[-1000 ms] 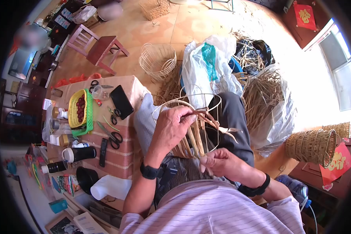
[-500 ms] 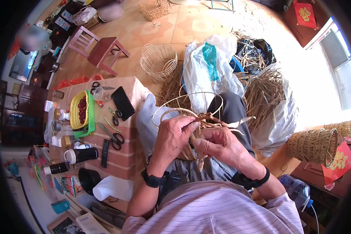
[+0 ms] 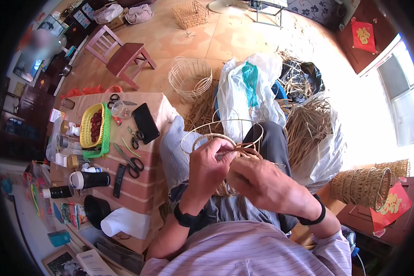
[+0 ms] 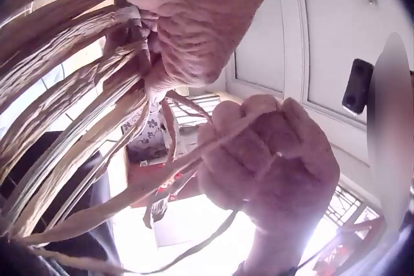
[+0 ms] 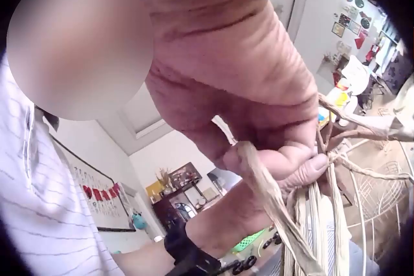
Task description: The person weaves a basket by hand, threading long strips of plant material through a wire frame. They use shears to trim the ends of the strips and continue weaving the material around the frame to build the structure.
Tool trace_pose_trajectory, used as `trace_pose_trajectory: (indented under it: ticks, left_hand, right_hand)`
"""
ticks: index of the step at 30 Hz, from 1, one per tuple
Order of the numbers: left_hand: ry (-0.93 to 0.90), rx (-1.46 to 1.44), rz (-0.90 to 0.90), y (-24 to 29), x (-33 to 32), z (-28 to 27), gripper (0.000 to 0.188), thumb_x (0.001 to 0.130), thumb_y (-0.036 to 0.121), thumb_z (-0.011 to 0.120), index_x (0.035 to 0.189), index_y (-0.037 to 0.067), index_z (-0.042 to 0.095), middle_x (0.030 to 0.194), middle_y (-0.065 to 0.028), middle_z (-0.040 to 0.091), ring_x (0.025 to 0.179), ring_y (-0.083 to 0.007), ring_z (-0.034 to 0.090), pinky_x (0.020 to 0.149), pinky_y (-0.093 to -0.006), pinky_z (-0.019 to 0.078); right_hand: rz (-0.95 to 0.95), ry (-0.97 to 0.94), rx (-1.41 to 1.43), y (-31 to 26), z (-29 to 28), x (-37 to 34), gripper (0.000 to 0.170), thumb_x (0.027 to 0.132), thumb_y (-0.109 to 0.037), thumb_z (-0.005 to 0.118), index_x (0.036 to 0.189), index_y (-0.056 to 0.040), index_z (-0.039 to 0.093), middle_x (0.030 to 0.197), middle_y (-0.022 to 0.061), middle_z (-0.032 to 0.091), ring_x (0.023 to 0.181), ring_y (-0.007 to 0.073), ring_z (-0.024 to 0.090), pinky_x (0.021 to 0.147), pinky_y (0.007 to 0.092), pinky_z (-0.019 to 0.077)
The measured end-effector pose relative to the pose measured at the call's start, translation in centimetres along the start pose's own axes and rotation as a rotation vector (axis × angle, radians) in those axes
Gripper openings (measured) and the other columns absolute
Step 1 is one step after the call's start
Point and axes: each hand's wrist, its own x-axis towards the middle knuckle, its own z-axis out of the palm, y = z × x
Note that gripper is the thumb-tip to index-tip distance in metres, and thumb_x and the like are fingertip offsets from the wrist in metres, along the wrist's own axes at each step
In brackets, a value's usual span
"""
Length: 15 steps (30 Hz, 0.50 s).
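Observation:
My left hand [image 3: 211, 165] pinches dried plant strips at the rim of a small basket frame [image 3: 225, 121] of thin pale rods above my lap. Many flat, tan strips [image 4: 71, 95] hang side by side from this spot in the left wrist view. Close against it, my right hand [image 3: 269, 184] has its fingers curled round one long pale strip [image 5: 278, 205], which runs down from its thumb and fingers. Darker strip ends [image 3: 247, 149] stick out past the left fingertips. From the head view, the right hand hides much of the woven part.
At left, a table [image 3: 147, 184] bears scissors [image 3: 135, 166], a phone [image 3: 145, 122], a yellow basket [image 3: 92, 126] and bottles. Ahead stand an open rod basket [image 3: 188, 78] and a white plastic bag [image 3: 248, 106]. Dried strips [image 3: 308, 124] fill a bag at right, near a woven basket [image 3: 361, 188].
The right hand has risen from below the basket frame to beside the left hand, gripping a strip. The left hand stays at the rim. The head view has tilted slightly.

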Motion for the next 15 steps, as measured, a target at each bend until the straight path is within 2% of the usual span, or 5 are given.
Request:
trace_pose_trajectory:
  ticks: [4,7,9,12,15]
  left_hand:
    - [-0.014,0.012,0.047,-0.5,0.2,-0.1,0.015,0.096,0.002,0.080,0.111,0.000,0.076,0.098,-0.0141,0.082,0.094,-0.0263,0.083,0.083,-0.0364,0.0642]
    - [-0.067,-0.027,0.038,-0.3,0.3,-0.6,0.016,0.098,0.001,0.078,0.114,0.000,0.076,0.100,-0.0140,0.083,0.096,-0.0260,0.084,0.084,-0.0356,0.0641]
    - [-0.111,-0.046,-0.001,0.0,0.3,-0.9,0.017,0.098,0.002,0.078,0.115,0.000,0.076,0.101,-0.0141,0.083,0.097,-0.0257,0.084,0.085,-0.0352,0.0641]
    - [-0.133,-0.020,-0.051,0.0,0.5,-1.2,0.021,0.095,0.001,0.082,0.115,-0.003,0.076,0.103,-0.0113,0.084,0.100,-0.0185,0.082,0.089,-0.0324,0.0630]
    - [-0.162,-0.035,-0.078,0.3,0.4,-1.7,0.023,0.095,0.003,0.084,0.116,-0.003,0.076,0.104,-0.0121,0.084,0.100,-0.0184,0.082,0.089,-0.0328,0.0630]
  right_hand:
    - [-0.068,0.161,-0.400,1.1,-0.1,1.0,0.012,0.088,0.000,0.070,0.098,-0.0023,0.063,0.092,0.0145,0.063,0.083,0.0370,0.070,0.070,0.0477,0.0576]
    - [-0.030,0.222,-0.480,1.7,-0.1,1.6,0.011,0.087,-0.001,0.070,0.095,-0.0030,0.065,0.091,0.0130,0.062,0.081,0.0358,0.069,0.069,0.0466,0.0583]
    - [-0.079,0.267,-0.537,3.1,-0.5,2.3,0.008,0.086,-0.004,0.072,0.091,-0.0041,0.065,0.089,0.0118,0.061,0.079,0.0351,0.070,0.067,0.0463,0.0584]
    - [-0.055,0.273,-0.612,5.9,-0.6,3.2,0.010,0.084,-0.006,0.073,0.086,-0.0051,0.064,0.088,0.0103,0.060,0.080,0.0341,0.072,0.065,0.0461,0.0583]
    - [-0.026,0.264,-0.711,5.9,-0.5,3.3,0.011,0.084,-0.007,0.074,0.085,-0.0058,0.063,0.087,0.0098,0.060,0.079,0.0331,0.072,0.064,0.0462,0.0582]
